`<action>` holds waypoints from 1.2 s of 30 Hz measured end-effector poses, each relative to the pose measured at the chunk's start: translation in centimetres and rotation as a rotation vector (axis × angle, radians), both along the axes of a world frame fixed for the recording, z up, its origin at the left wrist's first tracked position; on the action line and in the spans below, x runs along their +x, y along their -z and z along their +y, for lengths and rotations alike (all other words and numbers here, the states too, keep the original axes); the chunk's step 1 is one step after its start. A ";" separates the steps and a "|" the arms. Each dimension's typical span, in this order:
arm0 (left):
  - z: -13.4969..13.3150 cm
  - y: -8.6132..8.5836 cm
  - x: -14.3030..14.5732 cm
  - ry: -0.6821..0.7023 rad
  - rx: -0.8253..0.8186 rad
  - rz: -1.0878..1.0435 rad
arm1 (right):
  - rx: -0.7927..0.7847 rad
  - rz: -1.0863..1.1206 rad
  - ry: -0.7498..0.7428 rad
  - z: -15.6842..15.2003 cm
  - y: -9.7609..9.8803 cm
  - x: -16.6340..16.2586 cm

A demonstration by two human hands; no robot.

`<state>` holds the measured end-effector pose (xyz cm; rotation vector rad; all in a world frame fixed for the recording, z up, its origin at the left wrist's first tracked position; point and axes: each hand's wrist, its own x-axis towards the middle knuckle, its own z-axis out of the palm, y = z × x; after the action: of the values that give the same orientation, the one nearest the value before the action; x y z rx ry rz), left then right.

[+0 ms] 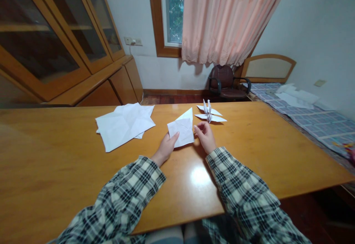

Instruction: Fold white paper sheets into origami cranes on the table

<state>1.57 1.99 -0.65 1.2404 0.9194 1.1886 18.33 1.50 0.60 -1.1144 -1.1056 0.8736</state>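
My left hand (168,146) pinches a folded piece of white paper (181,131), its thumb on top near the lower left corner. The piece has a squarish front layer, and a pointed flap (187,115) rises behind it at the upper right. Beside its right edge is my right hand (205,136), with thumb and fingers curled together. A sliver of table shows between those fingertips and the paper. Just beyond the right hand stand folded paper cranes (210,117) with spread wings, close together on the wooden table (249,144).
Creased white sheets (126,124) lie overlapping to the left of my hands. Past the table's far edge are a brown armchair (224,79) and a pink curtain (227,18). A glass-fronted cabinet (80,70) stands at left, a bed (313,114) at right.
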 end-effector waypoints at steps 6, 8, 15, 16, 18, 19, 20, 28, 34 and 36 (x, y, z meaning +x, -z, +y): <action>-0.7 -0.6 0.3 0.208 -0.244 -0.260 | -0.188 0.371 -0.224 0.0 -0.6 -0.5; -0.8 -0.7 0.3 0.265 -0.273 -0.243 | -0.227 0.423 -0.336 -0.4 -1.0 -0.8; -0.8 -0.3 0.1 0.327 -0.285 -0.186 | -0.230 0.482 -0.373 -0.9 -1.3 -0.8; -0.8 -0.3 0.1 0.325 -0.290 -0.186 | -0.229 0.487 -0.370 -0.9 -1.3 -0.8; -0.7 -0.3 0.1 0.324 -0.305 -0.190 | -0.225 0.493 -0.359 -0.8 -1.2 -0.8; -0.7 -0.3 0.0 0.326 -0.311 -0.191 | -0.222 0.495 -0.352 -0.7 -1.2 -0.8; -0.7 -0.4 0.0 0.330 -0.318 -0.190 | -0.215 0.497 -0.343 -0.6 -1.1 -0.7; -0.7 -0.5 -0.1 0.382 -0.318 -0.148 | -0.179 0.505 -0.162 0.4 -0.6 0.3; -0.7 -0.7 -0.1 0.403 -0.294 -0.134 | -0.125 0.482 -0.099 0.7 -0.3 0.6; -0.7 -0.7 -0.1 0.401 -0.292 -0.130 | -0.106 0.480 -0.088 0.7 -0.2 0.7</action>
<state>1.51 1.25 0.02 1.0365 0.6786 0.7751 18.99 2.17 0.83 -0.8807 -0.7184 1.2055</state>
